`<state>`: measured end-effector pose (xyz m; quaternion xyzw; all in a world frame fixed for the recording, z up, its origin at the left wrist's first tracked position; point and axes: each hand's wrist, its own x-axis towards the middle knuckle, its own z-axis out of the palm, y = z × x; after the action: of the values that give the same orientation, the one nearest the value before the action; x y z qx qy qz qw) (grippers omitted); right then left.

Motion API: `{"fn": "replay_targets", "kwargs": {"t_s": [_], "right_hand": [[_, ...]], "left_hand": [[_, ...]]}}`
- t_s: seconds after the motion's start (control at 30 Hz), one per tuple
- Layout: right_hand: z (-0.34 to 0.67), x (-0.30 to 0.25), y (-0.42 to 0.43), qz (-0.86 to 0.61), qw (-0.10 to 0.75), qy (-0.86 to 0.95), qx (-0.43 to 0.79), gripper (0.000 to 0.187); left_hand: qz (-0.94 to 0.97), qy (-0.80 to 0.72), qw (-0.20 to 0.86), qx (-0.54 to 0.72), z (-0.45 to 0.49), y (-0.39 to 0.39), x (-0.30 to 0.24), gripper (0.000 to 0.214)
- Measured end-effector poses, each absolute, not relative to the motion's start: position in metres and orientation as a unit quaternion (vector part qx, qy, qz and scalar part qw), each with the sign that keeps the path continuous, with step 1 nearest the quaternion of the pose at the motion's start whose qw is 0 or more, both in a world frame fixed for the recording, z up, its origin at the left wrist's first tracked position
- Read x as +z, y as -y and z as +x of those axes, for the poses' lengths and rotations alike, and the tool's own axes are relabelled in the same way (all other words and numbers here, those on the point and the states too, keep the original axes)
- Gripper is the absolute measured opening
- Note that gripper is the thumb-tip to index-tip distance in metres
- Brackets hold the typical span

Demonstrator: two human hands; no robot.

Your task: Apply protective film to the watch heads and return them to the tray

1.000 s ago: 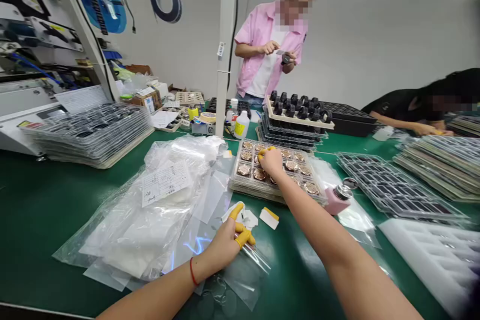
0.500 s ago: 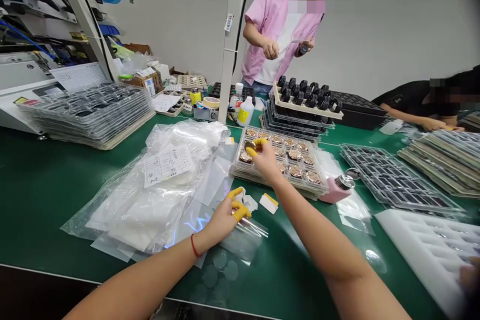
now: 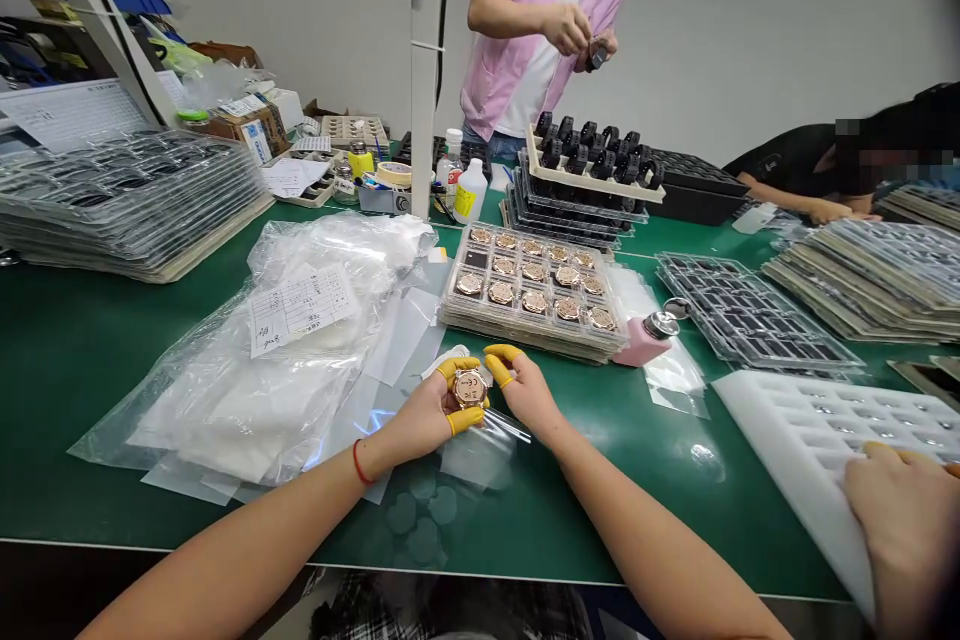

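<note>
My left hand (image 3: 427,410), with yellow finger cots, is closed round a round rose-gold watch case (image 3: 470,388) just above the green table. My right hand (image 3: 525,390), also in yellow cots, is right beside the case, its fingertips curled towards it. Behind them stands a stack of clear trays (image 3: 536,295) holding several more rose-gold cases, with one pocket at the left dark and bare. A clear film sheet (image 3: 480,450) lies under my hands.
Clear plastic bags with a paper label (image 3: 300,305) lie left. A pink dispenser bottle (image 3: 645,340) stands right of the trays. Another person's hand (image 3: 907,520) rests on white foam (image 3: 825,430). A person in pink stands behind black-part trays (image 3: 592,170). Tray stacks (image 3: 135,210) sit far left.
My right hand lifted a case from the tray and brought it near. My left hand now holds it. Another person's hand has come in at the lower right.
</note>
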<state>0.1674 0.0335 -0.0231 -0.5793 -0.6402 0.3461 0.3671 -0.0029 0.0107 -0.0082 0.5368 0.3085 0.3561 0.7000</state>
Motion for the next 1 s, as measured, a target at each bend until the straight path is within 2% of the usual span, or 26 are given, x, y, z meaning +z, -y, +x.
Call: {"fn": "replay_targets", "kwargs": {"t_s": [0.07, 0.13, 0.17, 0.3, 0.4, 0.47, 0.63, 0.73, 0.8, 0.9, 1.0], "right_hand": [[0.171, -0.031, -0.04, -0.587, 0.297, 0.721, 0.219, 0.013], [0.174, -0.029, -0.042, -0.569, 0.24, 0.766, 0.179, 0.012], [0.175, -0.025, -0.04, -0.562, 0.24, 0.77, 0.181, 0.012], [0.176, -0.001, -0.022, -0.496, 0.34, 0.778, 0.182, 0.006], [0.17, 0.005, -0.01, -0.381, 0.344, 0.846, 0.146, 0.008], [0.168, 0.003, -0.008, -0.353, 0.338, 0.865, 0.112, 0.013], [0.169, -0.001, -0.007, -0.394, 0.333, 0.851, 0.102, 0.015], [0.167, -0.003, -0.005, -0.373, 0.305, 0.868, 0.119, 0.017], [0.169, -0.004, -0.008, -0.408, 0.321, 0.847, 0.116, 0.017], [0.178, 0.002, -0.017, -0.49, 0.377, 0.776, 0.126, 0.017], [0.185, 0.011, -0.019, -0.483, 0.373, 0.768, 0.194, 0.019]], "left_hand": [[0.562, -0.3, 0.689, 0.344, -0.005, -0.011, -0.006, 0.051], [0.582, -0.292, 0.68, 0.337, -0.006, -0.01, -0.005, 0.047], [0.586, -0.294, 0.678, 0.334, -0.006, -0.01, -0.004, 0.045], [0.584, -0.336, 0.669, 0.315, -0.005, -0.012, -0.004, 0.048], [0.619, -0.336, 0.636, 0.316, -0.004, -0.014, -0.003, 0.043], [0.639, -0.327, 0.624, 0.31, -0.004, -0.014, -0.003, 0.039], [0.592, -0.349, 0.649, 0.327, -0.006, -0.014, -0.004, 0.05], [0.653, -0.333, 0.607, 0.308, -0.006, -0.013, -0.004, 0.04], [0.659, -0.335, 0.604, 0.298, -0.004, -0.013, -0.004, 0.037], [0.585, -0.379, 0.62, 0.361, -0.003, -0.016, -0.004, 0.049], [0.514, -0.404, 0.619, 0.435, -0.007, -0.025, -0.001, 0.057]]}}
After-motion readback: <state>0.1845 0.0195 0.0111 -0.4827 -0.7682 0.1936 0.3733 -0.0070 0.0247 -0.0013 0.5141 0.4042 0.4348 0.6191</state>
